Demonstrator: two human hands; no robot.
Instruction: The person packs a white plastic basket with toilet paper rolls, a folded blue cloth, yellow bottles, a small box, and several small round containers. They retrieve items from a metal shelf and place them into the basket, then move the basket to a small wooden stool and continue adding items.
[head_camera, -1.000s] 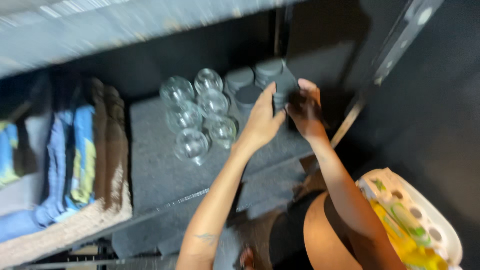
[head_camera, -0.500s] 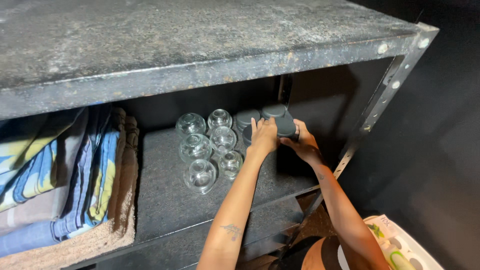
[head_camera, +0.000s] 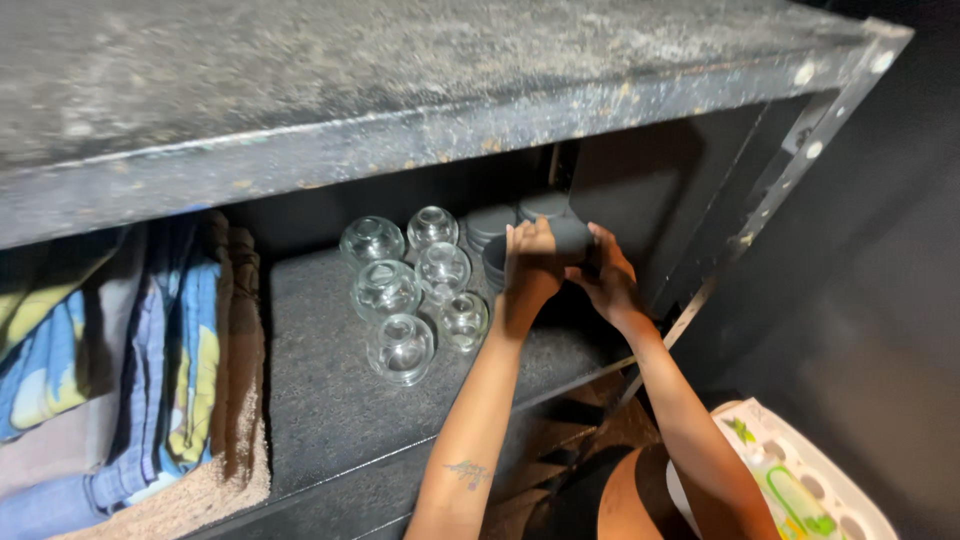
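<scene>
Dark metal shelf unit (head_camera: 330, 400) in a dim corner, dusty top board overhead. Folded towels (head_camera: 150, 370) fill the left side, then six clear glass jars (head_camera: 400, 345) clustered mid-shelf — all empty as far as I can see. At the back right sit the dark grey bowls (head_camera: 500, 225) (stacked, nothing visible inside). My left hand (head_camera: 528, 265) and right hand (head_camera: 605, 275) are both curled around one dark bowl (head_camera: 572, 240) at that stack — so it's not yet let go.

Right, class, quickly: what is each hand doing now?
Left hand: closed on the dark grey cup.
Right hand: closed on the same cup.
</scene>
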